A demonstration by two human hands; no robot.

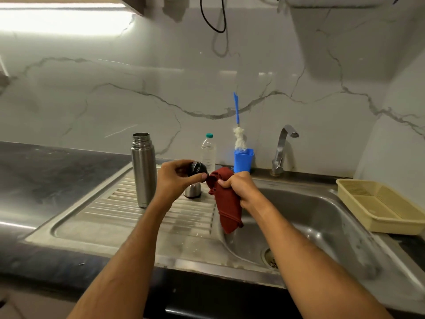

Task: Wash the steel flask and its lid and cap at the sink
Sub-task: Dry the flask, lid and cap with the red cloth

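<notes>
The steel flask (143, 169) stands upright and uncapped on the ribbed drainboard (128, 217). My left hand (177, 178) grips the black lid (197, 170) above the drainboard. Below that hand a steel cap (192, 191) sits on the drainboard, partly hidden. My right hand (239, 187) grips a dark red cloth (226, 203), whose top corner touches the lid and whose tail hangs down over the left edge of the sink basin (305, 217).
A steel tap (281, 148) stands behind the basin, with no water running. A blue holder (243, 160) with a bottle brush (239, 134) and a clear plastic bottle (208, 151) stand at the wall. A beige basket (379, 206) lies to the right. Dark countertop (46, 176) extends left.
</notes>
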